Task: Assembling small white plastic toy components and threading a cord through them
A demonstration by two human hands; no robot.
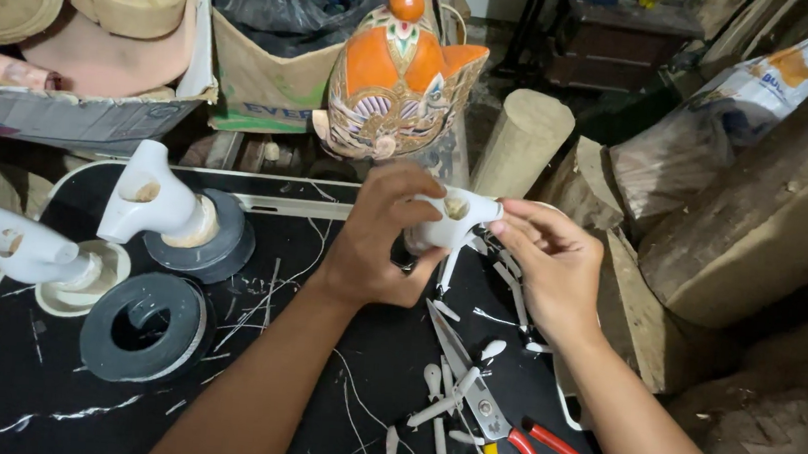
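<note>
white carved piece (450, 223): matt, smooth, painted-looking | tabletop (13, 389): black, matt, scuffed | log (522, 142) at 1 o'clock: bare pale wood, rough | scissors (486, 403) at 6 o'clock: bright metal blades, glossy red handles | mask (398, 75) at 12 o'clock: glossy paint

A worn cardboard box (80, 114) sits at the top left, behind the table (13, 389). It is grey and white with torn edges, and round tan and pink pieces fill it. Just beside it, in the middle, stands a brown cardboard box (262, 89) with green print on its front and a black plastic bag (268, 4) inside. At the top right, a white sack (765, 77) with orange and blue print lies crumpled against big wood blocks.
</note>
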